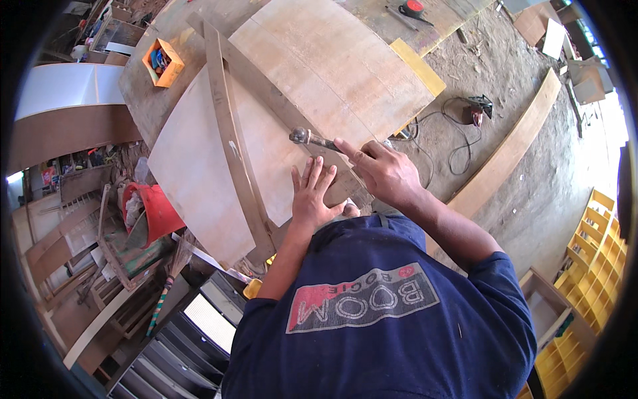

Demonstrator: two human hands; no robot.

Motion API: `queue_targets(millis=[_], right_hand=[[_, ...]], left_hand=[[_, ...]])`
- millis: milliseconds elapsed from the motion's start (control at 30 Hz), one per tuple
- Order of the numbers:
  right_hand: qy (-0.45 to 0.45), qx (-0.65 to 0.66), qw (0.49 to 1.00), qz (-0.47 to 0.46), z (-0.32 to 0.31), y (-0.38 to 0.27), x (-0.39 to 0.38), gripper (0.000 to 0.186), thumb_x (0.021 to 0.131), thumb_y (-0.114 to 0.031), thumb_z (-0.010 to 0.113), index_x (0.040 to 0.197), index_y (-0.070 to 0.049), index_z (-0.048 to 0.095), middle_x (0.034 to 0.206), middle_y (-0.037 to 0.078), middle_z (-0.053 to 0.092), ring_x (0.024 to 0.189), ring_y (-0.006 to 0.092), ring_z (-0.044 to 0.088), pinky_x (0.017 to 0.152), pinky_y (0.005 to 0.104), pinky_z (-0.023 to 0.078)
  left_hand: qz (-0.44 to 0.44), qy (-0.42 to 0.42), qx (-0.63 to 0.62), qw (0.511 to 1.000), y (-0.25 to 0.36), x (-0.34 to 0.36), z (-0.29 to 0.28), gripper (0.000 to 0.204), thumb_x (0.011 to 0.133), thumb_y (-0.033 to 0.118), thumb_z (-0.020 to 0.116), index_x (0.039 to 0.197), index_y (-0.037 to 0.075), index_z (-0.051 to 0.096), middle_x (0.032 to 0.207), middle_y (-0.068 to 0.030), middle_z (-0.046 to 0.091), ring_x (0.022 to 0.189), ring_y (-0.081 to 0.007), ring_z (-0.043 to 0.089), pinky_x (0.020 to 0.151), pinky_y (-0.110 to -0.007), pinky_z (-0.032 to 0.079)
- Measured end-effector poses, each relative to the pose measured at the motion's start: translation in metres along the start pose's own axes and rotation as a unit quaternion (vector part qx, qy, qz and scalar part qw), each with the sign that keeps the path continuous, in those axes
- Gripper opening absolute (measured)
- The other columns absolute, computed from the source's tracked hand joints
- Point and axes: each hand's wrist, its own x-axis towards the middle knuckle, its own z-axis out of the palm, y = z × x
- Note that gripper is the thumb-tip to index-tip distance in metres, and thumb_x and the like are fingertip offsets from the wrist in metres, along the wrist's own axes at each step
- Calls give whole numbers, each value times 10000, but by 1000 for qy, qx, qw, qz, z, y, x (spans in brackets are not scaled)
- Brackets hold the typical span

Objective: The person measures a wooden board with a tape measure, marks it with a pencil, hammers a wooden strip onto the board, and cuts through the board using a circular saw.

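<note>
My right hand (389, 174) is closed around the handle of a ball-peen hammer (322, 141), its round metal head pointing left over a wooden strip. Just below and left of that head, my left hand (312, 196) lies flat with its fingers spread, at the near end of the work. Beneath it are a pale plywood panel (193, 156) and the wooden strip (266, 86), which runs away to the upper left. A second wooden strip (229, 133) crosses the panel left of my left hand. Another large pale panel (332, 63) lies beyond the hammer.
An orange box (174, 63) of small items sits at the far left of the worktable. A red tape measure (412, 8) lies at the far edge. A corded tool (477, 110) and a long board (508, 146) are on the right floor. A red bucket (154, 211) stands left.
</note>
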Motion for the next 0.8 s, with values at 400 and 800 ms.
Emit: queue_targets(millis=[400,800], right_hand=[[-11,-23,1000,9,11,1,1,591,1084,-342,682,1656,-401,546,1053,95,694,991,296,763,820,471,629],[-78,-56,994,54,11,19,-2,714,1027,-126,657,1667,-416,534,1106,102,705,1002,304,766,821,459,639]], left_hand=[[-3,-5,-5,1000,-2,-1,1,1093,711,523,941,1674,201,536,1812,-191,339,1689,-425,275,1353,-743,99],[-4,1,-2,1000,6,2,-1,1040,755,477,925,1675,195,533,1803,-200,354,1688,-420,289,1356,-731,139]])
